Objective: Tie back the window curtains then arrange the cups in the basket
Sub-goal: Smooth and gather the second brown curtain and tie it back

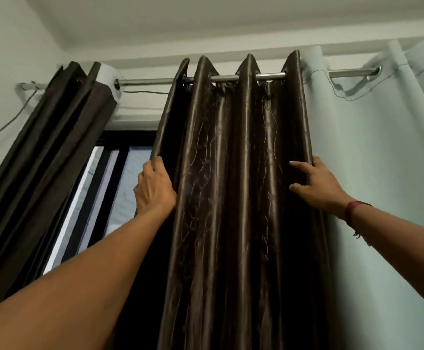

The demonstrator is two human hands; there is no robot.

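Both your arms reach up to the brown curtain [231, 198], which hangs in shiny folds from the metal rod [233, 78] by its eyelets, in the middle of the view. Your left hand [155, 188] has its fingers curled round the curtain's left edge. The fingertips are hidden behind the cloth, so only the back of the hand and the knuckles show. Your right hand [317, 184] lies on the rightmost fold with its fingers spread and nearly straight, pointing left across the cloth. It presses on the fold rather than closing round it, though whether the thumb hooks behind the fold cannot be told. That fold sits right at the seam where the brown cloth meets the pale cloth [372, 173] just to the right. A red thread band [351, 210] is round that wrist. To the left, a second dark curtain [44, 152] is bunched tight at the end of the same rod, apart from the one you hold, and between the two the window [135, 160] shows — dark frame bars with light panes behind.
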